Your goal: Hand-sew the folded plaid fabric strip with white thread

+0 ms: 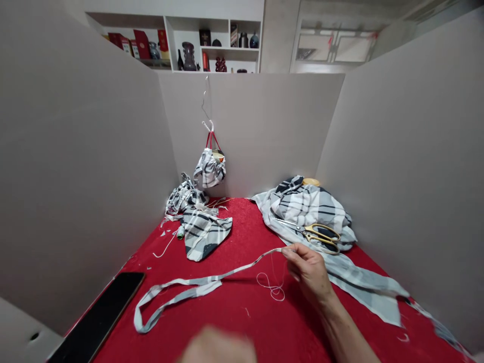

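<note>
My right hand (308, 269) pinches one end of a narrow grey-and-white fabric strip (189, 280), just above the red cloth. From there the strip runs left, loops round at the lower left and doubles back. Thin white thread (275, 291) hangs in curls below my right fingertips. At the bottom edge, my left hand (219, 348) is smeared by motion and cut off by the frame; its fingers cannot be made out.
Gold-handled scissors (321, 237) rest on a heap of checked fabric (310, 206) at the right. Fabric scraps (206, 234) and a thread spool (180, 232) are at the left. A phone (102, 317) lies lower left. A checked pouch (210, 169) hangs against the back panel (264, 131).
</note>
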A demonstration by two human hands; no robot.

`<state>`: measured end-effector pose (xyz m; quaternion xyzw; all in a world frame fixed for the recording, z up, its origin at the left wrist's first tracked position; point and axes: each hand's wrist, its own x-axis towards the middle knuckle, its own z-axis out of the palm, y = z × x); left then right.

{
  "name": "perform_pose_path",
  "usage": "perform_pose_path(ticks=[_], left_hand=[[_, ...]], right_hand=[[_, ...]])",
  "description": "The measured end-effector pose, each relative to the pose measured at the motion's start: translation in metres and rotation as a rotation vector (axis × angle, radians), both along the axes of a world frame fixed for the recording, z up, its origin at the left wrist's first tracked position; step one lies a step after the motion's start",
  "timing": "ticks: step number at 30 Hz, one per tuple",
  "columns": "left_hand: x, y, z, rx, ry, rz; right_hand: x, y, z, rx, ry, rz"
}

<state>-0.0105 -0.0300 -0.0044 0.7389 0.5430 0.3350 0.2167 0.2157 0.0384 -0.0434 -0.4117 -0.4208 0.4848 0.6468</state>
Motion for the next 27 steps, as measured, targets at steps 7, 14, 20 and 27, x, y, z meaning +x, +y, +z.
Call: perform_pose_path(ticks=[7, 14, 20, 27], left_hand=[[0.035, 0.074, -0.015, -0.124, -0.434, -0.191], [0.047, 0.090, -0.042, -0.463, -0.663, -0.318], [0.027, 0.093, -0.032, -0.599, -0.830, -0.262], [0.022, 0.099, -0.039, -0.590, -0.957, -0.151]], right_hand=[[0.001, -0.003, 0.004, -0.009, 0.035, 0.007], [0.007, 0.004, 0.003, -0.044, 0.109, -0.021], [0.005, 0.005, -0.002, -0.097, 0.133, 0.003], [-0.010, 0.008, -0.010, -0.156, 0.182, -0.014]])
